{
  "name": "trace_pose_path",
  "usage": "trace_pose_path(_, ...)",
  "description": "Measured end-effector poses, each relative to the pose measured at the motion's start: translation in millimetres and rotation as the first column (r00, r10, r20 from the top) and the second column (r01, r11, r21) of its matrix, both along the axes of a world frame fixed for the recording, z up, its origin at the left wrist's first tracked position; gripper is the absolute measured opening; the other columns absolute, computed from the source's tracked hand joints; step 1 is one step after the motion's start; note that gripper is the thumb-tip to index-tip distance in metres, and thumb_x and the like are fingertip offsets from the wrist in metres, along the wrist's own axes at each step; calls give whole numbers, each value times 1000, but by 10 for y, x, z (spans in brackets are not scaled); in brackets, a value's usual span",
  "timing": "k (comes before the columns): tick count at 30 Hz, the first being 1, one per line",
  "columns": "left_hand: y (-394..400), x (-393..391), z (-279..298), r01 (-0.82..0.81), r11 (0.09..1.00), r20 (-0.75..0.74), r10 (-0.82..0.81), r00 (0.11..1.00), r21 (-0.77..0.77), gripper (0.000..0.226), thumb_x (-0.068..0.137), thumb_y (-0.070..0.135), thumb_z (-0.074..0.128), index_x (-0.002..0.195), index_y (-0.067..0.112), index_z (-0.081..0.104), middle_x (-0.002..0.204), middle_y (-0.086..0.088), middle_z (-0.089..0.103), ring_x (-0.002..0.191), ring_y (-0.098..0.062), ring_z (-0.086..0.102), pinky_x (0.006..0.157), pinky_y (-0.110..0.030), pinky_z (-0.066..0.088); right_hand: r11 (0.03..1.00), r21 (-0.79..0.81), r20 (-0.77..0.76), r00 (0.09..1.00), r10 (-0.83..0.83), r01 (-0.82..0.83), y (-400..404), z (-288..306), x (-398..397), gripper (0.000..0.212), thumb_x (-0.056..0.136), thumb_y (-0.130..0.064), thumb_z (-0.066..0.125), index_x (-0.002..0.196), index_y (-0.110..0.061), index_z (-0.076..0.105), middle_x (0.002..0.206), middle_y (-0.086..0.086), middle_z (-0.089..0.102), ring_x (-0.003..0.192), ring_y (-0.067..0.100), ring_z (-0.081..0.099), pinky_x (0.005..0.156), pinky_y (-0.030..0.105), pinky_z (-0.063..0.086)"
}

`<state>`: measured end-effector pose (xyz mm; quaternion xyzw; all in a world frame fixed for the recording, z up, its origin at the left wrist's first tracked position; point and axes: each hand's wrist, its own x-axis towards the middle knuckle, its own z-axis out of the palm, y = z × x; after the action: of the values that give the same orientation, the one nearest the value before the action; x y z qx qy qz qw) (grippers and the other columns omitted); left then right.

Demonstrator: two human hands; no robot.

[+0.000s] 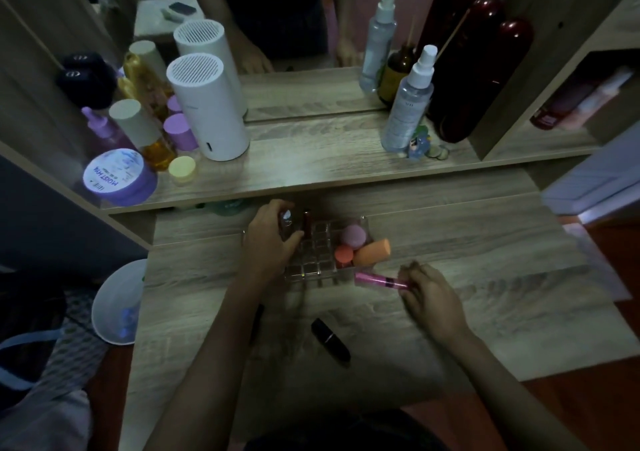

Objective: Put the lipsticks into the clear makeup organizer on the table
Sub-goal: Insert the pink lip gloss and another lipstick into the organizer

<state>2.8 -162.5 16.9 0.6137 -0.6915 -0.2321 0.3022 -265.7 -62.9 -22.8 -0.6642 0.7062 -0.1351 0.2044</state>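
The clear makeup organizer (323,270) with a grid of small cells stands in the middle of the wooden table. My left hand (268,239) is at its far left corner, closed around a lipstick with a silvery top (286,218) standing upright in a cell. A dark red lipstick (306,223) stands in the neighbouring cell. My right hand (431,298) grips one end of a pink lipstick tube (379,279), which lies level just right of the organizer's front corner. A black lipstick (330,338) lies on the table in front of the organizer.
Orange, red and purple makeup sponges (372,251) fill the organizer's right side. A raised shelf (311,160) behind holds a white cylinder (207,108), jars, spray bottles (410,101) and a mirror. A dark slim object (257,321) lies partly under my left forearm. A white bin (119,301) is left of the table.
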Motion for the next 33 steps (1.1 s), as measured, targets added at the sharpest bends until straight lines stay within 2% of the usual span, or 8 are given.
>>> trace_pose_path(5, 283, 195, 30, -138, 990, -64, 135, 989, -37, 45, 77, 10, 72, 117, 3, 56, 120, -18, 54, 107, -18, 49, 84, -26, 37, 992, -97, 124, 988, 87, -76, 71, 253, 76, 20, 77, -8, 70, 95, -16, 67, 82, -1, 64, 68, 23, 63, 60, 26, 42)
trace_pose_path(8, 559, 364, -48, -274, 960, -97, 267, 959, -63, 29, 83, 8, 65, 111, 3, 59, 119, -20, 55, 105, -21, 51, 84, -29, 38, 975, -200, 246, 959, 142, -94, -35, 548, 246, 20, 79, -11, 71, 95, -23, 69, 80, -2, 69, 62, 11, 60, 60, 19, 44)
trace_pose_path(11, 835, 507, -200, -347, 938, -103, 348, 932, 27, 20, 86, 6, 61, 106, 4, 60, 113, -19, 58, 99, -20, 53, 81, -29, 37, 953, -300, 355, 921, 162, -52, -262, 790, 475, 19, 79, -11, 70, 96, -20, 69, 76, -10, 66, 65, 3, 58, 58, 10, 43)
trace_pose_path(15, 1072, 595, -383, -339, 919, -31, 352, 935, 202, 27, 84, 7, 63, 111, 2, 58, 114, -18, 57, 103, -28, 56, 83, -32, 42, 926, -374, 253, 955, 152, -49, -663, 880, 767, 16, 80, -15, 70, 95, -11, 68, 80, 8, 72, 69, 15, 62, 62, 30, 47)
trace_pose_path(19, 1191, 591, -450, -296, 906, 11, 307, 952, 303, 43, 81, 20, 70, 119, 6, 56, 119, -13, 55, 99, -17, 52, 83, -27, 41, 944, -319, 155, 977, 146, -90, -889, 730, 930, 14, 81, -19, 68, 94, -13, 68, 85, 10, 73, 76, 24, 64, 64, 24, 37)
trace_pose_path(24, 1223, 607, -486, -270, 896, 48, 271, 961, 352, 53, 76, 19, 73, 124, 10, 52, 122, -9, 54, 111, -22, 53, 88, -28, 42, 961, -242, 25, 989, 146, -135, -986, 550, 963, 17, 82, -23, 66, 97, -16, 65, 93, 15, 72, 86, 35, 65, 69, 37, 48)
trace_pose_path(29, 1202, 546, -461, -263, 878, 86, 250, 964, 399, 41, 75, 28, 72, 112, 23, 55, 111, 2, 58, 100, -13, 55, 79, -25, 45, 977, -145, 26, 986, 164, -159, -1011, 463, 965, 20, 84, -24, 63, 104, -20, 64, 98, 13, 72, 91, 33, 65, 73, 38, 49)
trace_pose_path(33, 1220, 545, -432, -284, 860, 121, 256, 959, 424, 32, 79, 35, 67, 107, 27, 55, 106, 7, 60, 85, -8, 53, 75, -26, 44, 979, -137, 51, 986, 160, -152, -949, 486, 935, 31, 84, -22, 65, 114, -16, 62, 105, 12, 72, 94, 28, 65, 73, 26, 40)
